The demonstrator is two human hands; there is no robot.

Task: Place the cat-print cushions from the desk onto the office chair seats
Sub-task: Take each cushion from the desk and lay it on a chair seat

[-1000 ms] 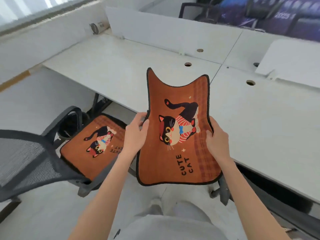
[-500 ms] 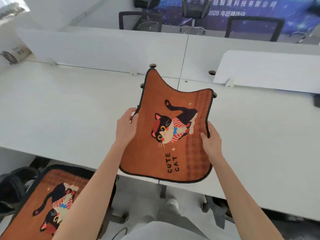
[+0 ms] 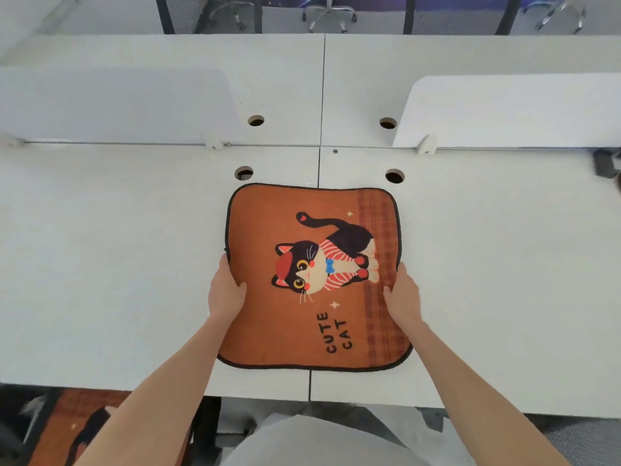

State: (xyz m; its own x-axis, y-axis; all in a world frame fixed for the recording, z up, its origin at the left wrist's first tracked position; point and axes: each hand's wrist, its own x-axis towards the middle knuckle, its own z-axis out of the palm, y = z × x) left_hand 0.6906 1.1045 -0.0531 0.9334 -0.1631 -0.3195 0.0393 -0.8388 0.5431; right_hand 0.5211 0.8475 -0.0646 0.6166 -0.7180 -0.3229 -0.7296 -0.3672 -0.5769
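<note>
Cat-print cushion, orange plush with a dark piped border [image 3: 285, 324], is what I have in both hands. My left hand [image 3: 225, 292] clamps its left edge with the thumb lying on the top face, and my right hand [image 3: 403, 295] grips the right edge the same way, thumb on the darker plaid strip. I see the cushion spread roughly flat over the white desk top [image 3: 117, 264], straddling the dark seam [image 3: 319, 156] where two desk panels meet; I cannot tell whether its underside touches the surface or sits just above it. The shape is nearly square, a little longer front to back, with the near edge close to the desk's front lip. The printed cat lies sideways from where I look: head toward my left hand, tail curling up toward the far right corner, and the words CUTE CAT read from the near edge away from me. Just past the far edge are two round cable holes [image 3: 244, 173], one on each side of the seam. Behind them stand white divider screens [image 3: 111, 105]. Down at the lower left, below the desk edge, a second orange cat-print cushion [image 3: 70, 428] shows partly.
</note>
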